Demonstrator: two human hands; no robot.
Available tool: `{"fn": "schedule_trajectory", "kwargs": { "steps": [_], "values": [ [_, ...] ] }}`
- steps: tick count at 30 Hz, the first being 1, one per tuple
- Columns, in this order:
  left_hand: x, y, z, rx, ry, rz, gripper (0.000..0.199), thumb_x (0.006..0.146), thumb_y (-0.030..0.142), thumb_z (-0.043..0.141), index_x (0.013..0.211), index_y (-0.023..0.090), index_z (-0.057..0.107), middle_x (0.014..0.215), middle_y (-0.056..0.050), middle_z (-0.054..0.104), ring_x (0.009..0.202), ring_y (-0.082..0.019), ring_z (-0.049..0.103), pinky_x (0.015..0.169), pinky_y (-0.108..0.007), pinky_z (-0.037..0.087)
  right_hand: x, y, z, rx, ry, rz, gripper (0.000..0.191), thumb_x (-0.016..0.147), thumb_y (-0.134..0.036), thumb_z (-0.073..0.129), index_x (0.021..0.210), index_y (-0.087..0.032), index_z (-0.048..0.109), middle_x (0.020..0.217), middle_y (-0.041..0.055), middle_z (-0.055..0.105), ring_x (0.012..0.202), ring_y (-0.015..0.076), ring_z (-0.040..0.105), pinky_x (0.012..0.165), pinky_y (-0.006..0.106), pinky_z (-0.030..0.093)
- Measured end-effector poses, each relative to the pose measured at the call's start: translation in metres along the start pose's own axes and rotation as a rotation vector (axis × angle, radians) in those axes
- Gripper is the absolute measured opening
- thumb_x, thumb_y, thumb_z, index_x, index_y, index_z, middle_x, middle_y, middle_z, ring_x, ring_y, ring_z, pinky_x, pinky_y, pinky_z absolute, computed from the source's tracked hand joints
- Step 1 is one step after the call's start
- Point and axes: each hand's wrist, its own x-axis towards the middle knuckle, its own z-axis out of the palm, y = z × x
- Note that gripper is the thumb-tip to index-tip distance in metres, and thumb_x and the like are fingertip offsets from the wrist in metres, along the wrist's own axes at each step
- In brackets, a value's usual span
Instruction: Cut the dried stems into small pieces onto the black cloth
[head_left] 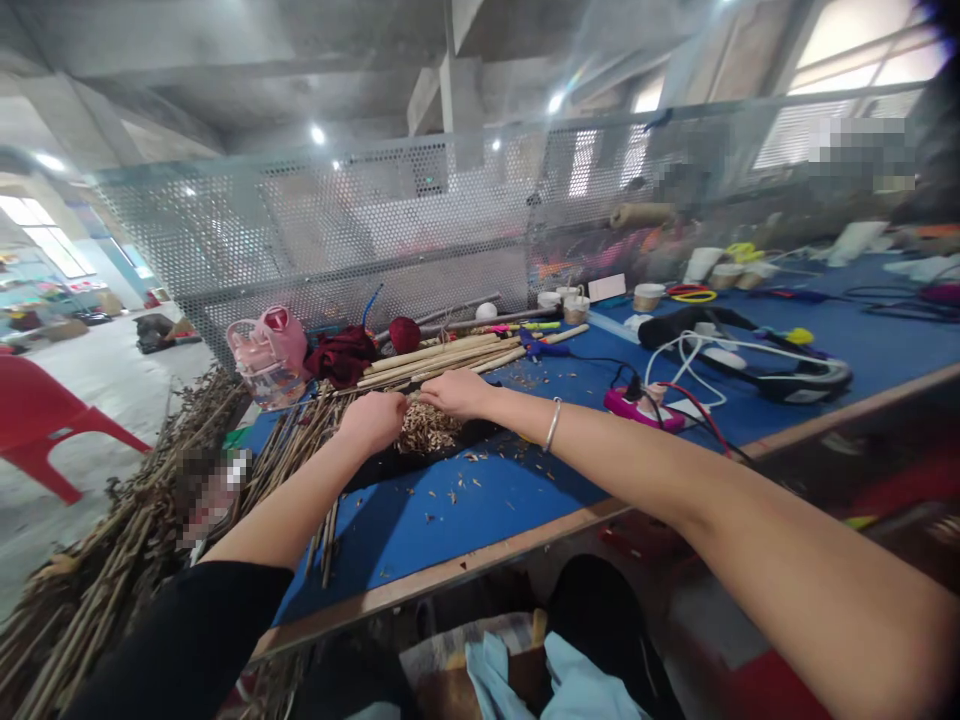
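Close together over the blue table (pixel 480 520), both hands have their fingers pressed shut in a pinch. My left hand (pixel 373 422) is at the left edge of a heap of small dry husks or chips (pixel 429 430). My right hand (pixel 456 392) is at the heap's far side, its fingertips almost meeting the left ones. What lies between the fingers is too small to make out. Black cloth (pixel 390 465) shows around the heap. To the left of my left hand lie thin dry stalks (pixel 289 455). Loose chips (pixel 454 490) are scattered on the table in front.
Pale peeled sticks (pixel 442 358) lie behind my hands, near a blue glue gun (pixel 541 347). A pink bag (pixel 270 350) and dark red yarn (pixel 341 355) stand back left. To the right are a magenta power strip (pixel 643 408) and cables. A perforated metal screen (pixel 360 230) borders the back.
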Motion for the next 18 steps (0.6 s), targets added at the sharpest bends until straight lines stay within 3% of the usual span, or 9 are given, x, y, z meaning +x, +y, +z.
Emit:
{"fn": "schedule_trajectory", "kwargs": {
  "steps": [5, 9, 13, 18],
  "values": [
    [0.013, 0.000, 0.006, -0.095, 0.021, -0.120, 0.037, 0.083, 0.037, 0.034, 0.085, 0.019, 0.067, 0.091, -0.013, 0.067, 0.088, -0.025, 0.062, 0.078, -0.033, 0.045, 0.009, -0.002, 0.005, 0.142, 0.079, 0.164, 0.034, 0.082, -0.047, 0.047, 0.084, -0.020, 0.068, 0.091, 0.0104, 0.068, 0.092, 0.0258, 0.058, 0.077, 0.032, 0.037],
    [0.028, 0.004, 0.010, -0.258, 0.070, -0.254, 0.032, 0.080, 0.028, 0.041, 0.083, 0.011, 0.068, 0.091, -0.020, 0.066, 0.092, -0.028, 0.061, 0.082, -0.036, 0.043, 0.024, -0.011, 0.013, 0.223, 0.136, 0.279, 0.030, 0.081, -0.038, 0.048, 0.076, -0.014, 0.067, 0.088, 0.0155, 0.067, 0.090, 0.0284, 0.059, 0.077, 0.036, 0.038],
    [0.039, 0.014, 0.012, -0.331, 0.161, -0.302, 0.038, 0.084, 0.018, 0.029, 0.098, 0.007, 0.062, 0.097, -0.019, 0.065, 0.092, -0.024, 0.061, 0.078, -0.031, 0.044, 0.032, -0.021, 0.022, 0.374, 0.242, 0.398, 0.027, 0.085, -0.030, 0.040, 0.087, -0.013, 0.061, 0.088, 0.0148, 0.065, 0.085, 0.0244, 0.059, 0.072, 0.033, 0.040],
    [0.038, 0.027, 0.019, -0.555, 0.351, -0.318, 0.040, 0.086, 0.021, 0.027, 0.108, 0.011, 0.058, 0.102, -0.012, 0.065, 0.090, -0.019, 0.059, 0.078, -0.028, 0.045, 0.030, -0.036, 0.033, 0.626, 0.376, 0.436, 0.023, 0.087, -0.022, 0.030, 0.098, -0.016, 0.049, 0.095, 0.0084, 0.061, 0.085, 0.0165, 0.054, 0.071, 0.027, 0.040]
  ]
}}
